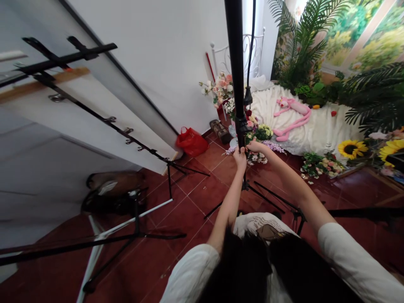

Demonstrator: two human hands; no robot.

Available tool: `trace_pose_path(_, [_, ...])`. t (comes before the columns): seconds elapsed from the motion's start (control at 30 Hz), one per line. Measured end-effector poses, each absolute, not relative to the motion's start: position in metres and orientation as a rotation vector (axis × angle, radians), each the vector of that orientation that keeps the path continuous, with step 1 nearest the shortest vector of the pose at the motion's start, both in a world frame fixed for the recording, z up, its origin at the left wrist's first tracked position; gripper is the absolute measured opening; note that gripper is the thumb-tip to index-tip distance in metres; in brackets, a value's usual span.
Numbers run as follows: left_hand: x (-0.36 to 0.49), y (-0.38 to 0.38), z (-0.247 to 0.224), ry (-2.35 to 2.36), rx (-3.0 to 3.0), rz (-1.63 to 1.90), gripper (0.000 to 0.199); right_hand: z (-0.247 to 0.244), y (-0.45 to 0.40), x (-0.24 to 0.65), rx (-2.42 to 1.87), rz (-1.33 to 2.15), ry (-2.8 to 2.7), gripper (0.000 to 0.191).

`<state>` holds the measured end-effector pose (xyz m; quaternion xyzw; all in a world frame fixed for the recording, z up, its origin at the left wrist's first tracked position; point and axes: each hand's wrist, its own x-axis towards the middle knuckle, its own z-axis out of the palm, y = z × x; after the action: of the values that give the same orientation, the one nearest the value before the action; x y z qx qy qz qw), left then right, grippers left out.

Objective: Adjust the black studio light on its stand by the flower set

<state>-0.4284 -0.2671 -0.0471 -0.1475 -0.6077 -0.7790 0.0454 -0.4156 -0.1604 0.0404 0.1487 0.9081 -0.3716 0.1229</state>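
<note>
A black light stand (pixel 235 63) rises close in front of me, its pole running up out of view and its legs spread on the floor. My left hand (pixel 240 160) is wrapped round the pole below a black clamp collar (pixel 243 125). Just to its right, my right hand (pixel 255 147) has its fingers closed against the pole's side; the small part they pinch is hidden. A black cable with a plug (pixel 248 96) hangs beside the pole above my hands. Artificial flowers (pixel 257 158) show behind the hands.
Leftward, a tilted black crossbar stand (pixel 94 108) and white panel (pixel 135 126) lean across. Tripod legs (pixel 132 242) and a white pole (pixel 139 216) cross the tiled floor. A red bag (pixel 192 142) sits by the wall. A pink plush toy (pixel 293 111) lies on white fabric (pixel 328 130) beside sunflowers (pixel 352 148).
</note>
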Motion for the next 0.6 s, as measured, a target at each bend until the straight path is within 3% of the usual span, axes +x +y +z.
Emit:
trace_pose_path(0.13, [-0.426,-0.268,-0.042,-1.863,-0.472,-2.379,0.067,0.019,-0.159,-0.389,0.454,-1.566,2.617,0.019])
trace_pose_path(0.23, [-0.423,-0.27,-0.036,-1.869,-0.492,-2.348,0.068,-0.002,-0.155,-0.372,0.491,-2.193,2.41,0.038])
trace_pose_path(0.3, [-0.422,-0.271,-0.032,-1.876,-0.493,-2.324,0.07,-0.01,-0.149,-0.367,0.495,-2.375,2.307,0.048])
trace_pose_path(0.47, [-0.42,-0.271,-0.028,-1.907,-0.466,-2.3,0.073,0.023,-0.14,-0.374,0.251,-2.48,2.403,0.048])
trace_pose_path(0.6, [-0.422,-0.269,-0.03,-1.894,-0.456,-2.333,0.074,0.083,-0.158,-0.39,-0.151,-2.221,2.672,0.066])
